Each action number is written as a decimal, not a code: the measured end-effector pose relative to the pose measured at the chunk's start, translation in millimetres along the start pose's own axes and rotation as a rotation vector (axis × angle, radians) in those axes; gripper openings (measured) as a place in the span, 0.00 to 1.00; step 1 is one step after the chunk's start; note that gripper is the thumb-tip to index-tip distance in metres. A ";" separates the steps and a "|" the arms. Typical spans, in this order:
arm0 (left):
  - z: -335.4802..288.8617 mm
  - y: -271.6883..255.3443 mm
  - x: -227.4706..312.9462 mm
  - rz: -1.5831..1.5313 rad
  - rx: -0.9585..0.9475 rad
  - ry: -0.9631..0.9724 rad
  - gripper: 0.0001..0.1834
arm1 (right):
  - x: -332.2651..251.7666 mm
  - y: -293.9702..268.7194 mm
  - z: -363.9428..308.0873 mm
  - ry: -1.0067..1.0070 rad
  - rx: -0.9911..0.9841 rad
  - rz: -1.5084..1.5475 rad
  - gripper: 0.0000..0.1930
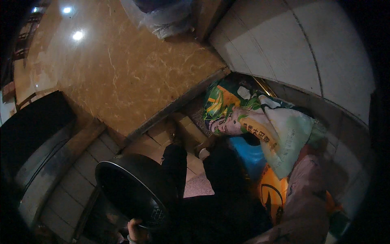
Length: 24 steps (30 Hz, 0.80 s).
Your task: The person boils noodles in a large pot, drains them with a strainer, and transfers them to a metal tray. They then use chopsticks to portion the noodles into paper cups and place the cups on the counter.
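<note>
My left hand is closed on the near rim of a dark round cooker pot. The pot leans with its mouth toward the left, and its inside is too dark to make out. On the right, my right sleeve reaches up to a large printed plastic sack in green, white and pink, with its top crumpled. My right hand is hidden at the sack, so its fingers do not show. Below the sack lie a blue thing and an orange bag beside my leg.
A brown marbled surface spreads ahead, with a clear plastic bag at its far edge. Pale tiled wall stands at the right. My dark-trousered legs frame a tiled floor.
</note>
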<state>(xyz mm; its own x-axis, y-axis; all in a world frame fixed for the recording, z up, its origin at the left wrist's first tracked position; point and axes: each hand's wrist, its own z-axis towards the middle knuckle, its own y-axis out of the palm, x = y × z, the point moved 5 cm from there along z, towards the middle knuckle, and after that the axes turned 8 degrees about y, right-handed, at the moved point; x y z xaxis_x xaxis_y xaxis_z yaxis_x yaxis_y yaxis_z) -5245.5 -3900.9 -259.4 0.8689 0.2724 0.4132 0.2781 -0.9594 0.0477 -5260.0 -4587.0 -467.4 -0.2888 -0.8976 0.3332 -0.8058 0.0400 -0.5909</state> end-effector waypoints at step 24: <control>25.2 26.3 33.2 0.389 0.288 -0.315 0.25 | -30.6 8.5 -2.0 0.140 -0.067 0.386 0.19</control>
<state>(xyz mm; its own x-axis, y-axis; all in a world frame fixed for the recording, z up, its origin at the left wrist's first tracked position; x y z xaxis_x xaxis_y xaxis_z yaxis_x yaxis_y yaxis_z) -5199.0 -3915.3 -267.3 0.9972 -0.0456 0.0584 -0.0245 -0.9467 -0.3213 -5259.0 -4558.4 -481.2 -0.6399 -0.7430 0.1961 -0.6553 0.3944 -0.6442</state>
